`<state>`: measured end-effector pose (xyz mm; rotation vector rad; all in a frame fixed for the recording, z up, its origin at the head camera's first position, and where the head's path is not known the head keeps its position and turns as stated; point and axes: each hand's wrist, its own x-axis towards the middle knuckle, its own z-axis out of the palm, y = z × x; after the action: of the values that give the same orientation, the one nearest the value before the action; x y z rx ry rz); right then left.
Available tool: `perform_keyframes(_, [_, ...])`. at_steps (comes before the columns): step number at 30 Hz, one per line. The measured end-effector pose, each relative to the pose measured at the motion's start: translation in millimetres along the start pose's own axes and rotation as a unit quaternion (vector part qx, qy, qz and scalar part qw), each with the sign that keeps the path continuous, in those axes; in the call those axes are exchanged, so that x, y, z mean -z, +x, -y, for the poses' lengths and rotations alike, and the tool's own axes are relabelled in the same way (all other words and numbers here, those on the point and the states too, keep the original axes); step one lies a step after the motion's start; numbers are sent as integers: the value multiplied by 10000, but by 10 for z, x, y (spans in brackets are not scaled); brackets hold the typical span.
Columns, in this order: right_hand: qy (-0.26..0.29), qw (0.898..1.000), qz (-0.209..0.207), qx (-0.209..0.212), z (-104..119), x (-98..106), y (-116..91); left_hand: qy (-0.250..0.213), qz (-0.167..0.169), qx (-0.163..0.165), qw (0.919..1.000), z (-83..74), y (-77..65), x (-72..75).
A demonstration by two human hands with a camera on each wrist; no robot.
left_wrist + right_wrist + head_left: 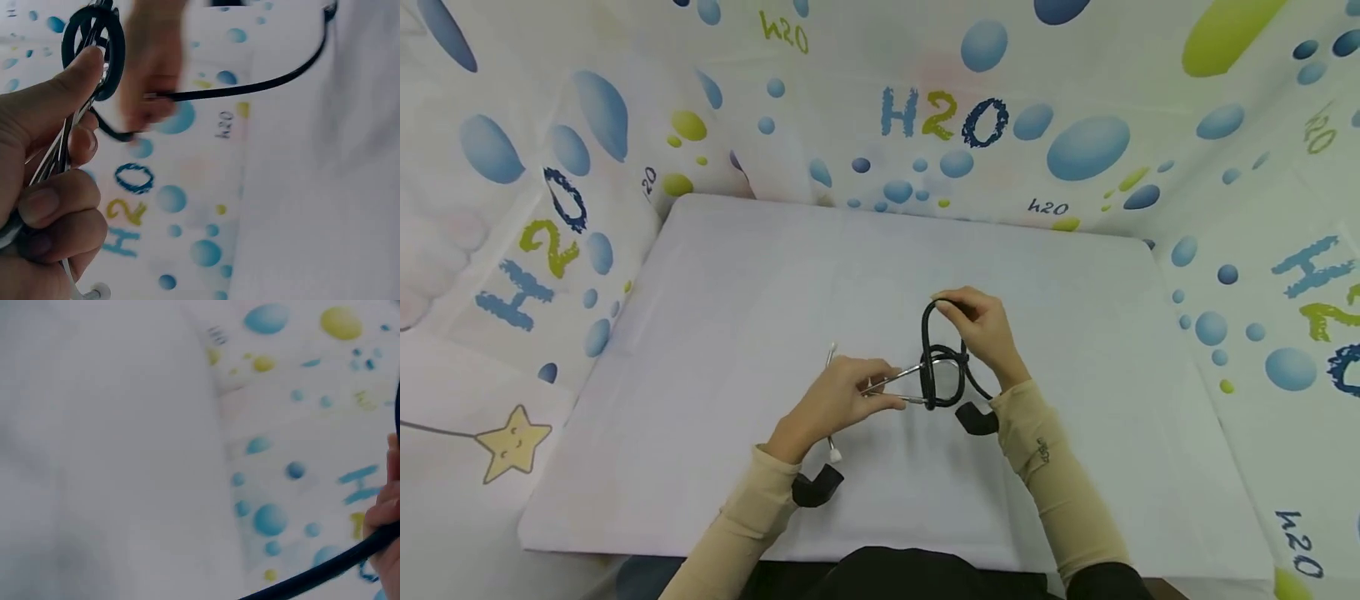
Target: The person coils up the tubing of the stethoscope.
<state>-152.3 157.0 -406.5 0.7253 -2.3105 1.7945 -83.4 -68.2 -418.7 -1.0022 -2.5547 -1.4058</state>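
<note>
A stethoscope with a black tube [926, 329] and silver metal ear tubes [895, 377] is held above the table between both hands. My left hand [838, 398] grips the ear tubes, thumb and fingers curled round them. White ear tips [835, 456] stick out past that hand. Beyond its fingertips the black tube lies in coils round the metal. My right hand [987, 329] pinches a raised loop of the tube, above and right of the coils. One length of tube [262, 86] sweeps away in the left wrist view. In the right wrist view, the right hand [387, 512] shows only partly.
A white table top [737, 275] lies under the hands. Behind and beside it hangs a white cloth [865, 50] with blue and green drops and lettering. Dark wrist-camera mounts [817, 487] sit beneath both wrists.
</note>
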Motion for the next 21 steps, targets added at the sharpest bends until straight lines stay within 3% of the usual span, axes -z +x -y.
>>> perform_keyframes(5, [-263, 9955, 480, -768, -142, -207, -149, -223, -954, -386, 9944, 42, -36, 106])
perform_keyframes(10, [-174, 9931, 749, -889, -282, -308, -302, 437, -1592, -335, 9857, 99, -17, 138])
perform_keyframes(13, [-534, 9915, 991, -656, -244, -317, -377, 890, -1762, -27, 9803, 138, 0, 131])
perform_keyframes(17, [-1253, 9798, 1545, -212, -116, -316, -448, 1464, -1874, 745, 9684, 209, 15, 109])
perform_keyframes(21, [-1686, 9647, 2014, 193, 53, -279, -453, 1921, -1523, 1300, 9607, 266, -3, 51])
